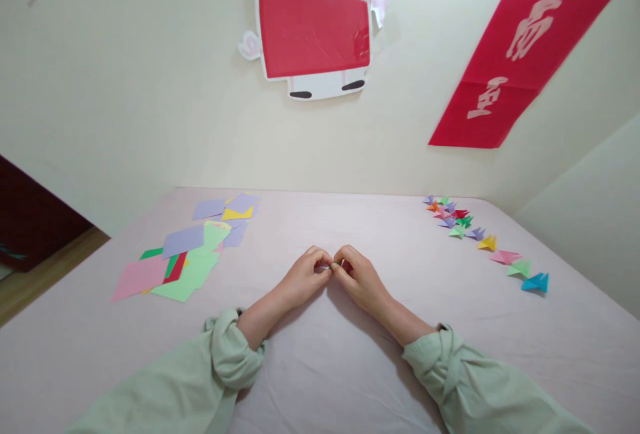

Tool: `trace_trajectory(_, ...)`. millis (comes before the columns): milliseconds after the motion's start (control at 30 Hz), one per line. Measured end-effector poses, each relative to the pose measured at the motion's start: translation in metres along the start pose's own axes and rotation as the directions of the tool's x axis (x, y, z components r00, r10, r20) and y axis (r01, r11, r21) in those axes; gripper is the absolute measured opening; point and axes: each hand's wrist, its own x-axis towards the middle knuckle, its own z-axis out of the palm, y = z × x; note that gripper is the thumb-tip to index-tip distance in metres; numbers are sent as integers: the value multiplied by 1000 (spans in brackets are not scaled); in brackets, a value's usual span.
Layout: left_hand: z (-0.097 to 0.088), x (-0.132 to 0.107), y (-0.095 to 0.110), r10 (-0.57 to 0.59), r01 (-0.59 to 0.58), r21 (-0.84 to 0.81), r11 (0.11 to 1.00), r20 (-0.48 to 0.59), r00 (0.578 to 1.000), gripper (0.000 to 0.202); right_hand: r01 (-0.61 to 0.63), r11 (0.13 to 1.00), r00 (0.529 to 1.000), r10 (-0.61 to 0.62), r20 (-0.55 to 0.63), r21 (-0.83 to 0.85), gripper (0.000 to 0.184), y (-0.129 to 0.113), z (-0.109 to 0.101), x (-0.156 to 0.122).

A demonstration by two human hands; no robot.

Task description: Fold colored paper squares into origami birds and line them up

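My left hand (305, 279) and my right hand (361, 279) meet at the middle of the table, fingertips pinched together. Between them is a small piece of folded green paper (333, 265), nearly all of it hidden by the fingers. Both hands are closed on it, thumbs and index fingers almost touching. How the paper is folded cannot be made out.
Loose paper sheets in several colours, among them a pink sheet (140, 277) and a purple sheet (184, 241), overlap on the left. Several small folded paper figures run along the right, a blue one (537, 283) nearest. A wall with a red banner (533, 41) stands behind.
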Motion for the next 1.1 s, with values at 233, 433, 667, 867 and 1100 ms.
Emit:
trace_trajectory(233,1,-1,4,-45,42,-43,998,-77,996,10,-95,994,995,95,7,61,11,-2,-2,-1)
trace_trajectory(433,4,-1,-6,-53,50,-34,998,-111,992,6,-61,998,994,60,-96,-7,10,-8,-5,0)
trace_trajectory(667,4,-2,-5,-85,76,-72,994,-126,988,5,-24,999,996,21,-86,-31,7,-9,-6,0)
trace_trajectory(867,4,-2,-4,-85,77,-68,995,-120,989,5,-18,1000,997,16,-80,-24,8,-6,-5,0)
trace_trajectory(1100,6,-1,-4,-66,62,-40,997,-96,993,6,-66,998,997,66,-50,-12,7,-6,-4,1)
